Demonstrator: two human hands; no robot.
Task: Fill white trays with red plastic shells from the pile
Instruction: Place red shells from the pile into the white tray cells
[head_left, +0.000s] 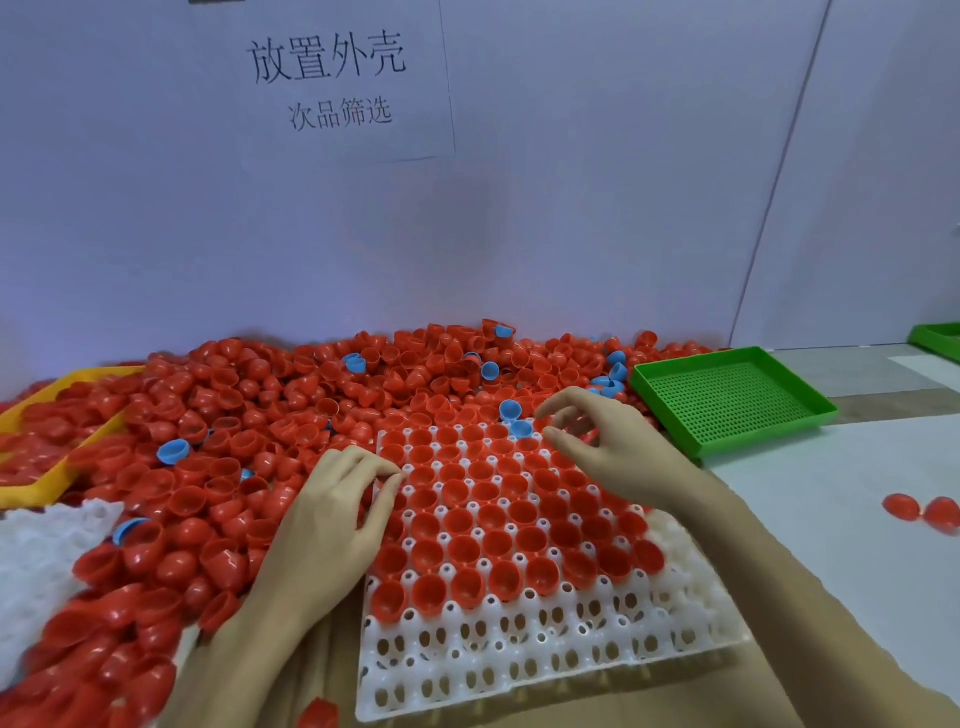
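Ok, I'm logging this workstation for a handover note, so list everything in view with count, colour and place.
white tray: one, centre, far rows filled, near rows empty
red shells: large pile, left and behind tray
blue shells: several, scattered in pile
green tray: one, right
yellow tray: one, far left
loose red shells: two, far right
paper sign: one, white, wall
left hand: tray's left edge
right hand: above far rows

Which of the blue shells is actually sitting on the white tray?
The blue shell at the tray's far edge, just left of the right hand's fingers. The other blue ones lie among the red pile off the tray.
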